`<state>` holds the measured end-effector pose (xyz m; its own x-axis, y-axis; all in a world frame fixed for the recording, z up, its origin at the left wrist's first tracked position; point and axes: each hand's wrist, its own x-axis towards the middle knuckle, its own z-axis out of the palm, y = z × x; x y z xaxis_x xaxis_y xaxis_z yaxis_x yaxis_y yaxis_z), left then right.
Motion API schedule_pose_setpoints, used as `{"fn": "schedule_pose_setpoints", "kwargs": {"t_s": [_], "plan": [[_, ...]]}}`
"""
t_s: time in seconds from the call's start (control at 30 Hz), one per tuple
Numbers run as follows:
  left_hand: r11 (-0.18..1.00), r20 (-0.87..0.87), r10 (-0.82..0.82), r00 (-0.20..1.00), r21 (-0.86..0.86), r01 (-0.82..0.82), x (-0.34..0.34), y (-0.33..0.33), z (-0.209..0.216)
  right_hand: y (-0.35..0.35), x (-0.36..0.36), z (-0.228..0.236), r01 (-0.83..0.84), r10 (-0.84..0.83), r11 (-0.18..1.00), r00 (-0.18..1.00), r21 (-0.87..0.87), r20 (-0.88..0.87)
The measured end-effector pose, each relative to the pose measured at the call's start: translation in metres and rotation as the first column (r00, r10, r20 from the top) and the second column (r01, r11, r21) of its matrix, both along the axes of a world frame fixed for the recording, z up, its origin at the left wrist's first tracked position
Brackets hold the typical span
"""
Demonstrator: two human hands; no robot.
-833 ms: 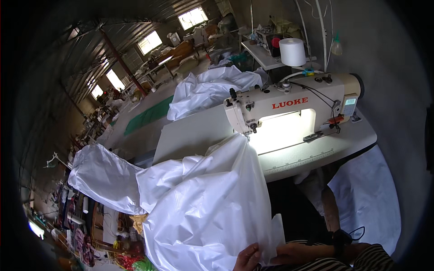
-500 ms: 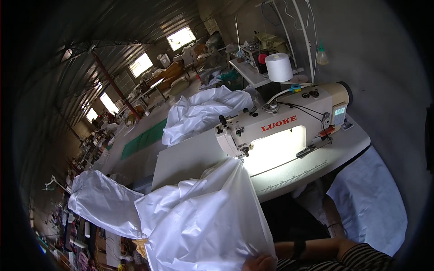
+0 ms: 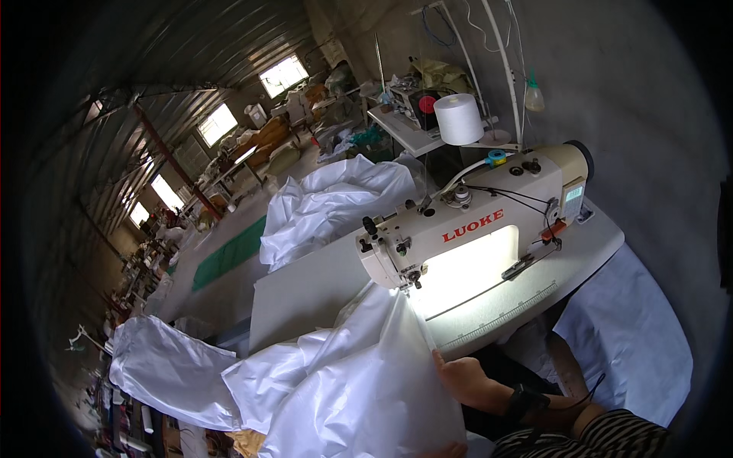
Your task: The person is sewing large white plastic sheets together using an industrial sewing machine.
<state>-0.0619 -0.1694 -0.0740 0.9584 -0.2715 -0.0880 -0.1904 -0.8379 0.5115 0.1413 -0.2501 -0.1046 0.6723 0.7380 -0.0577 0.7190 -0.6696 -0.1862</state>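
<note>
Glossy white fabric (image 3: 359, 389) hangs in loose folds over the front of the sewing machine (image 3: 473, 198), its upper corner under the lit needle area. My right hand (image 3: 460, 378), with a dark watch on its wrist, is at the fabric's right edge, just below the machine bed's front edge. Its fingers are curled closed on that edge, the index finger pointing up along it. Of my left hand (image 3: 447, 450), only a sliver shows at the bottom of the picture, against the fabric; its fingers are hidden.
Behind the machine lies another heap of white fabric (image 3: 336, 198). A white thread cone (image 3: 458, 118) stands beyond the machine head. More pale fabric (image 3: 626, 336) hangs at the right. A green strip (image 3: 229, 252) lies on the long table at the left.
My right hand has moved up along the fabric's right edge from the bottom of the picture toward the machine bed. The whole view has shifted slightly.
</note>
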Motion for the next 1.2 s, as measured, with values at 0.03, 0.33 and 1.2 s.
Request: {"fn": "schedule_pose_setpoints", "kwargs": {"t_s": [0.03, 0.33, 1.2], "plan": [[0.999, 0.040, 0.034, 0.999, -0.008, -0.034, 0.007, 0.006, 0.001, 0.004, -0.002, -0.002, 0.037, -0.036, 0.999, 0.999, 0.030, -0.027], [0.983, 0.158, 0.179, 0.971, 0.011, -0.183, 0.085, 0.040, -0.010, 0.023, 0.023, -0.023, 0.082, -0.083, 0.985, 0.997, 0.155, 0.001], [0.271, -0.065, 0.912, 0.404, -0.644, -0.715, 0.030, -0.009, -0.108, -0.079, -0.006, -0.057, 0.223, 0.069, 0.703, 0.924, 0.675, -0.376]]}}
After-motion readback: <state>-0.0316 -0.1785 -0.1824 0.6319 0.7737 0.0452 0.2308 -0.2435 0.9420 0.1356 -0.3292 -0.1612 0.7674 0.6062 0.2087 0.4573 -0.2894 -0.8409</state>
